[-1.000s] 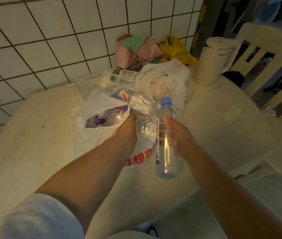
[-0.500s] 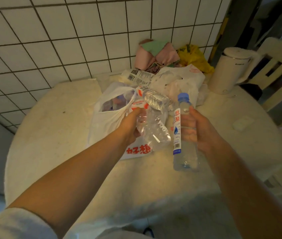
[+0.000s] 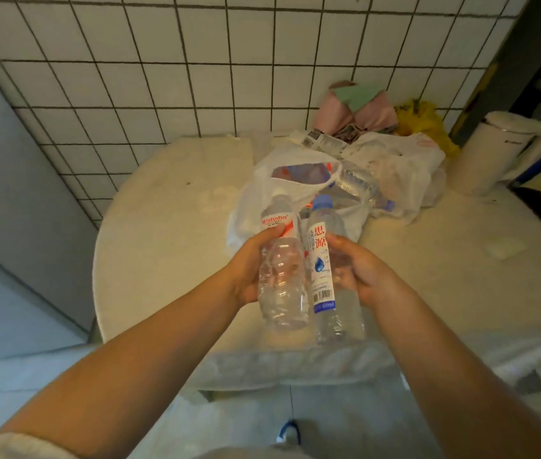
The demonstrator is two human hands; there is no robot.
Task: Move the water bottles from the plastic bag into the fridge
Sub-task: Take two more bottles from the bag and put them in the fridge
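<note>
My left hand point(image 3: 249, 270) grips a clear ribbed water bottle with a red-and-white label point(image 3: 280, 279), held upright above the table's near edge. Right beside it, my right hand point(image 3: 361, 273) holds a taller bottle with a blue cap and a white label point(image 3: 323, 273). The two bottles nearly touch. Behind them the white plastic bag point(image 3: 262, 193) lies open on the round table point(image 3: 169, 233), with more bottles showing through its mouth point(image 3: 302, 168). Another clear bottle point(image 3: 358, 182) lies by the bag's right side. No fridge is in view.
A second white bag point(image 3: 404, 167), a yellow bag point(image 3: 423, 122) and pink cloth point(image 3: 355, 111) crowd the back of the table against the tiled wall. A white kettle point(image 3: 491, 154) stands at the right. A grey-blue panel point(image 3: 4, 193) is at the left.
My left hand has lifted the red-label bottle out of the bag and turned it upright. Both bottles have come toward me, side by side. The view has swung left and back.
</note>
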